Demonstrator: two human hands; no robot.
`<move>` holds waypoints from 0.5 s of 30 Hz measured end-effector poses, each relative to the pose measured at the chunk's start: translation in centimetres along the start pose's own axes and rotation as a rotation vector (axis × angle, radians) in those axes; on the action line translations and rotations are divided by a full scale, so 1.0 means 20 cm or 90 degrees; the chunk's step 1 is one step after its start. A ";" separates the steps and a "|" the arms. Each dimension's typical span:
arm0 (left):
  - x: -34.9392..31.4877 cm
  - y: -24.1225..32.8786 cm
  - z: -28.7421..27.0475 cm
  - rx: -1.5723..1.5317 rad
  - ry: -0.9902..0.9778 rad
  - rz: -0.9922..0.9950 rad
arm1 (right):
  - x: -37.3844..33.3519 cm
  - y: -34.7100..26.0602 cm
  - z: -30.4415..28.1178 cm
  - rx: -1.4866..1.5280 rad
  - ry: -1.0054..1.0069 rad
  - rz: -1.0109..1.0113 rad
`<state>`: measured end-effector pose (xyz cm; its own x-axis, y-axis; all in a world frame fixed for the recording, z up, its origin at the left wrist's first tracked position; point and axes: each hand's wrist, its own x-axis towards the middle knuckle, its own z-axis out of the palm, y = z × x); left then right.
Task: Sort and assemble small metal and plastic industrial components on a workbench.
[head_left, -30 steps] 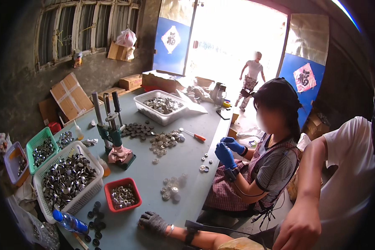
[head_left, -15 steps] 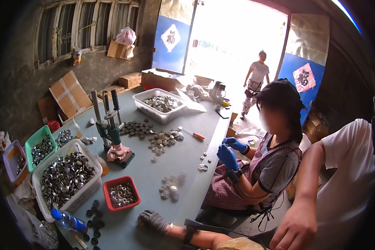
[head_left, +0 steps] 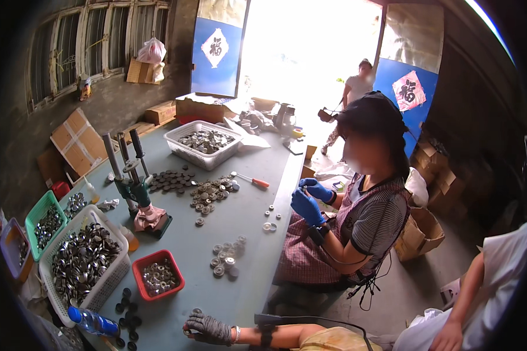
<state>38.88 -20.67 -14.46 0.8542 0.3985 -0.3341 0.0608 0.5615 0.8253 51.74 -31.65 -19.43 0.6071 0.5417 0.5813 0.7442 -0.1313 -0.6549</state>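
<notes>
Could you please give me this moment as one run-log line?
right gloved hand: at small round parts, grip unclear | left hand: out of view | nearby: red tub, black discs, blue-capped bottle

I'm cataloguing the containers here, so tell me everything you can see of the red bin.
The red bin looks like plastic: open-topped, squarish, with rounded corners. It stands upright on the table, just right of the nearer white perforated basket, and holds a heap of small silvery pieces, some ring-shaped. No hand touches it.
</notes>
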 end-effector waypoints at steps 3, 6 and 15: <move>-0.01 0.00 0.01 -0.007 0.003 -0.005 | 0.01 -0.14 -0.06 0.034 -0.104 -0.047; -0.02 0.01 0.02 -0.012 0.000 -0.010 | 0.00 -0.23 -0.11 0.044 -0.109 -0.089; -0.08 0.02 -0.02 -0.050 0.019 -0.019 | -0.07 -0.32 -0.12 0.013 -0.105 -0.132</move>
<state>37.30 -20.91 -13.75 0.8364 0.4016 -0.3730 0.0449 0.6280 0.7769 46.91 -33.52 -14.88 0.3870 0.6835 0.6189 0.8411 0.0133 -0.5407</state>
